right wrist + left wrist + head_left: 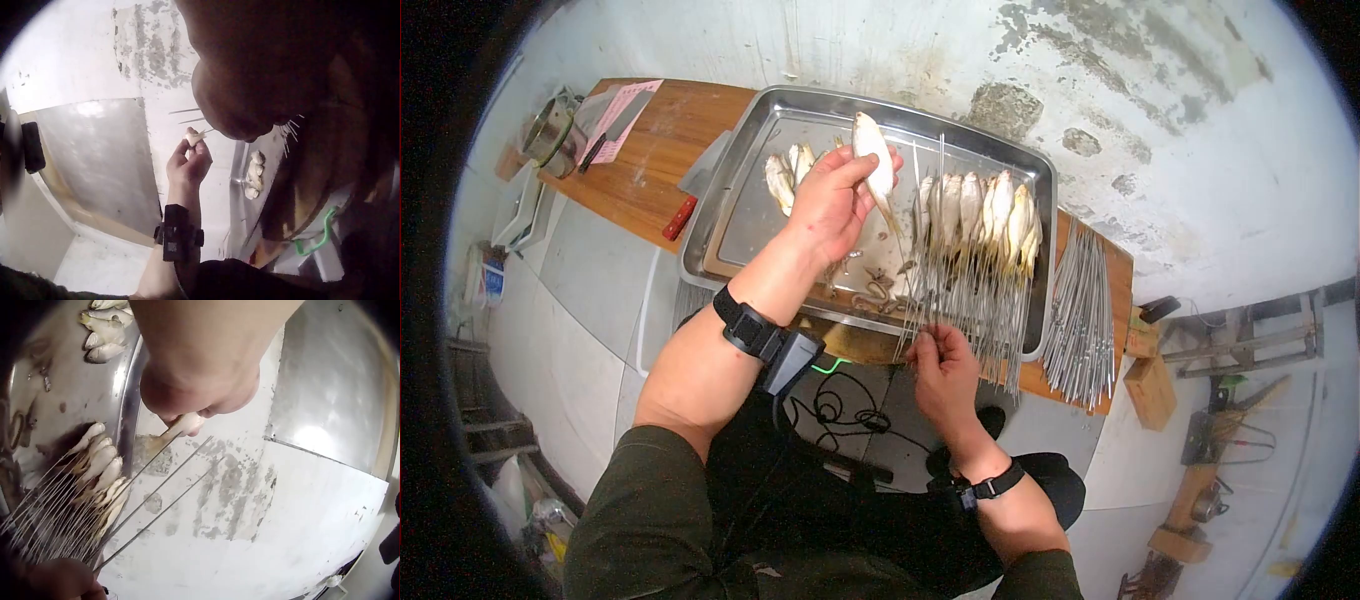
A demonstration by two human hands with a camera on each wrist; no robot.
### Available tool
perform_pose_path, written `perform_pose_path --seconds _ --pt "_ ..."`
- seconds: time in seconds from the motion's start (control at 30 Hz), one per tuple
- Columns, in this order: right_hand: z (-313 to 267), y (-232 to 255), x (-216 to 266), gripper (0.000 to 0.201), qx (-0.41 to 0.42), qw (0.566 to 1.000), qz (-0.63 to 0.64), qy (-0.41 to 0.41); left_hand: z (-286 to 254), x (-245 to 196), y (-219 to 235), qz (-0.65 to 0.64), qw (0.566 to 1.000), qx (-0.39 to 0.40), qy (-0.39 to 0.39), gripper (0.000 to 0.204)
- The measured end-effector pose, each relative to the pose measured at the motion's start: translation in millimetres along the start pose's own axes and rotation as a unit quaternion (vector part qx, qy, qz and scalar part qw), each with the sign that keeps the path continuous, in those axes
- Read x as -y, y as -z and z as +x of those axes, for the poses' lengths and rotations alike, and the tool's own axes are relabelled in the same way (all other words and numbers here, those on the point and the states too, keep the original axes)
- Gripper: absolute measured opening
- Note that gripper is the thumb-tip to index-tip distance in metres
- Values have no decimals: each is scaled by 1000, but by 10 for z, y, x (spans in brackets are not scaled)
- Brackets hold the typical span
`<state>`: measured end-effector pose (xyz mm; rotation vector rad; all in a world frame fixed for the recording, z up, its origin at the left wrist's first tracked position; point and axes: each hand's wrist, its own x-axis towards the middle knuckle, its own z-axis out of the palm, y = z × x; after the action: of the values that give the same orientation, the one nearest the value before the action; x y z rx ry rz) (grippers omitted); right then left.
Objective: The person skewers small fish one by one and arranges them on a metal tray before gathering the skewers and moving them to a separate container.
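In the head view the left hand (832, 205) grips a pale fish (874, 160) above the metal tray (775, 95), its thumb across the body. Below the tray's front edge, the right hand (945, 378) pinches thin metal skewers (915, 320); one runs up to the held fish's tail. Several skewered fish (970, 205) lie side by side at the tray's right, and a few loose fish (780, 185) lie at its left. From the left wrist view, skewer tips stand beside the fish (187, 425) in the left hand (200, 387).
A pile of loose skewers (1080, 325) lies right of the tray on the wooden table (650, 165). A red-handled cleaver (681, 217) lies at the tray's left edge. Further left are another knife (595, 152) and a metal pot (550, 130). Black cables (830, 410) run below.
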<state>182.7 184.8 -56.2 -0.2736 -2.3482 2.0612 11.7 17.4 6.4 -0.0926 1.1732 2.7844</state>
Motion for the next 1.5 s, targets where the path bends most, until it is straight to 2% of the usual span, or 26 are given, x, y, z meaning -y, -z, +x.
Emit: perform_pose_path --seconds 0.17,0.33,0.7,1.13,1.23,1.3,1.5 --pt "11 18 -6 13 1 1000 13 4 10 -35 8 3 1000 2 8 22" --pt "47 36 21 13 5 999 -32 35 -6 63 17 9 999 13 36 23" --pt "61 56 -9 13 6 1000 -5 20 -10 9 -12 18 999 4 43 26" --pt "62 80 24 13 24 1000 -11 16 57 -12 40 2 1000 -3 6 32" --pt "46 86 84 13 6 1000 -28 12 62 -15 44 20 1000 12 10 31" --pt "36 106 88 14 9 1000 -22 7 38 -29 -10 21 999 -24 12 30" --pt "24 156 51 15 -1 999 -43 9 12 -20 -30 31 999 -15 14 26"
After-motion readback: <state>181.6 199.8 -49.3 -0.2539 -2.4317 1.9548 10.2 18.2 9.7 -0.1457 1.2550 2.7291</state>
